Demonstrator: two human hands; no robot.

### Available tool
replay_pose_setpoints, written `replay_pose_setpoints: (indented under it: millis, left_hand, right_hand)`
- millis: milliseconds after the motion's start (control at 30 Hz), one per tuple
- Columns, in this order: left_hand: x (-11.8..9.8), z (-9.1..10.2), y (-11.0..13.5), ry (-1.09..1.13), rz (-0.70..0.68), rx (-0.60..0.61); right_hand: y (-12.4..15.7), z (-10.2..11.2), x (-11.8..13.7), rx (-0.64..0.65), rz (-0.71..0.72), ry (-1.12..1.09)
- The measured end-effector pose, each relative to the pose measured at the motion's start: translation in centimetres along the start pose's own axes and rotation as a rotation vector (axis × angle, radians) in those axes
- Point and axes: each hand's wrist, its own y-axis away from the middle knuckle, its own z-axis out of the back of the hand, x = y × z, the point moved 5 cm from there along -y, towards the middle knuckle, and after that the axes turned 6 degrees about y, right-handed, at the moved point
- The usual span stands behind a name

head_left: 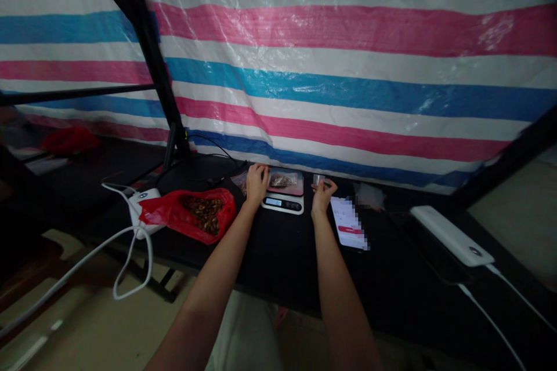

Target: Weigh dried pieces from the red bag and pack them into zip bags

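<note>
A white kitchen scale with a lit display stands on the black table. On its pinkish plate lies a clear plastic bag with brown pieces inside. My left hand rests at the left edge of the scale, its thumb and fingers bent but apart. Beside it, partly covered by that hand, is another clear bag. To the right of the scale, my right hand pinches a small clear plastic packet; what is in it is too small to make out.
Left of my arm, a red plastic bag lies open, full of brown pieces. A white power strip with cables is beyond it. On the right are a lit phone, clear plastic bags, and a white power bank beside a dark phone.
</note>
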Motion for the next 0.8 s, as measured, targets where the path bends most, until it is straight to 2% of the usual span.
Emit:
replay_pose_setpoints:
  millis: [167,333,433,600,800]
  left_hand:
    - [-0.3,0.3,0.2,-0.016,-0.028,-0.024]
    - [-0.2,0.4,0.3,-0.032,-0.033,-0.035]
    - [-0.3,0.3,0.3,-0.035,-0.043,-0.037]
    - [-0.4,0.1,0.3,-0.034,-0.056,-0.036]
    - [-0.5,0.2,0.4,-0.027,-0.063,-0.042]
  right_hand:
    - [0.8,0.1,2.4,0.104,0.232,0.203]
    - [1.3,0.1,3.2,0.151,0.350,0.522]
    - [1.6,0.4,3.5,0.146,0.375,0.701]
    - [2.0,0.4,3.8,0.157,0.331,0.920]
    - [2.3,0.1,3.9,0.199,0.335,0.957]
